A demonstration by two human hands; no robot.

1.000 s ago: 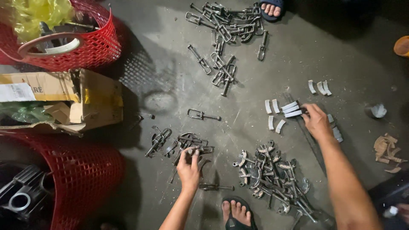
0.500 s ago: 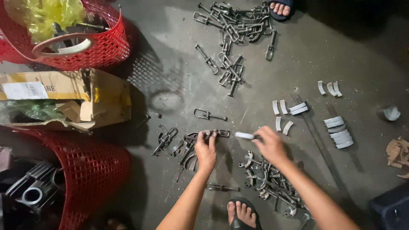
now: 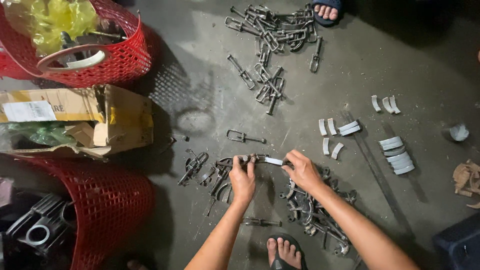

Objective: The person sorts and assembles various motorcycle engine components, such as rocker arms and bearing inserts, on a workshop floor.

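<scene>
The connecting rod [image 3: 240, 161] sits just below the middle of the frame, pinched at its near end by my left hand [image 3: 243, 177], and my right hand [image 3: 302, 171] now presses a pale curved bearing shell [image 3: 273, 161] against its right-hand end. A second ago that right hand was out at the rows of loose shells [image 3: 336, 134] right of centre; half a second ago it was carrying the shell back. So the fetch is done and, as I judge it, the fitting of shell to rod is what is in hand now. The left hand has hardly moved across the three views. Both hands are closed: the left around the dark metal part, the right on the shell with fingers curled over it.

The rod lies with its long axis nearly level across the frame, left to right, the shell end pointing right toward the stacked shells [image 3: 396, 155]. I cannot quite tell whether the shell is seated or only touching, as the fingers cover the joint.

Around it on the concrete floor [image 3: 410, 65]: a dark heap of parts [image 3: 320, 210] lower right, another pile [image 3: 272, 30] at the top, red baskets [image 3: 100, 60] at left, a torn cardboard box [image 3: 75, 120]
</scene>
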